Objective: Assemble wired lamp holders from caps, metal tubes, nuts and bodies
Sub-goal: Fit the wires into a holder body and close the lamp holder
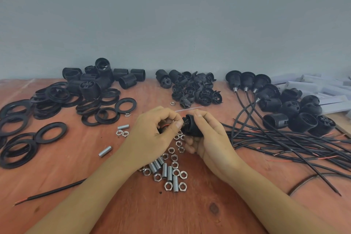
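Your right hand (209, 138) is curled round a black plastic body (190, 128). It is round like a short cup, with fine ridges on its side. You hold it just above the middle of the table (190, 214), with one end turned toward your left hand (153, 133). The fingers of your left hand are curled too. Its thumb and fingers pinch a thin red wire (166, 125) right at that end. I cannot tell if the wire goes inside.

Under your hands lie shiny metal nuts (175, 172), six-sided with a hole in the middle. Mixed in with them are short grey tubes (164, 170) with screw ridges all along.

The table is smooth reddish-brown wood with a dark knot in it. On the left lie flat, thin black rings (51, 132), some in heaps. At the back left is a pile of spare bodies (131, 80), black and ridged. At the back middle is a heap of small black caps (191, 89), rounded like little domes. At the back right stand finished holders (247, 81), each with a wire coming out. Long black wires (284, 142) with red tips lie in a loose bunch on the right. Blurry white boxes (326, 89) sit at the far right.
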